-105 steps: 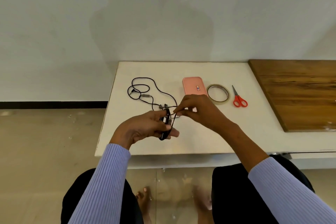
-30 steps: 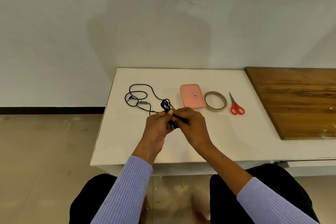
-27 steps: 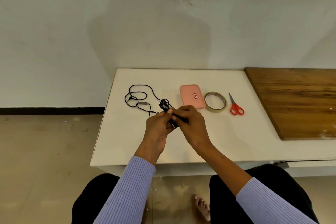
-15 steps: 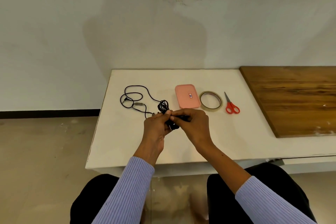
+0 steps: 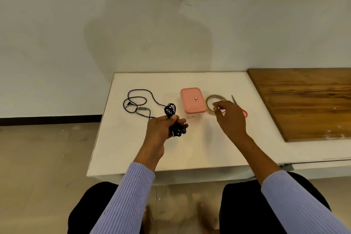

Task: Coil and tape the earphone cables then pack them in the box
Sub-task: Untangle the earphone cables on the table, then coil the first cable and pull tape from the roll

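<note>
A white surface point(image 5: 190, 148) carries a closed pink box point(image 5: 192, 99) at 12 o'clock. The right hand point(image 5: 228, 118), fingers loosely curled and holding nothing, hovers over the tape roll point(image 5: 209, 99) at 1 o'clock, partly hiding it and the scissors point(image 5: 245, 113). The left hand point(image 5: 161, 127) grips the coiled earphone cable point(image 5: 173, 119); a second cable point(image 5: 136, 103) lies loose at 11 o'clock.

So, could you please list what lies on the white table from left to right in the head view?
Loose earphone cable → coiled earphone bundle held in the left hand → pink box → tape roll, with the right hand over it → red-handled scissors.
</note>
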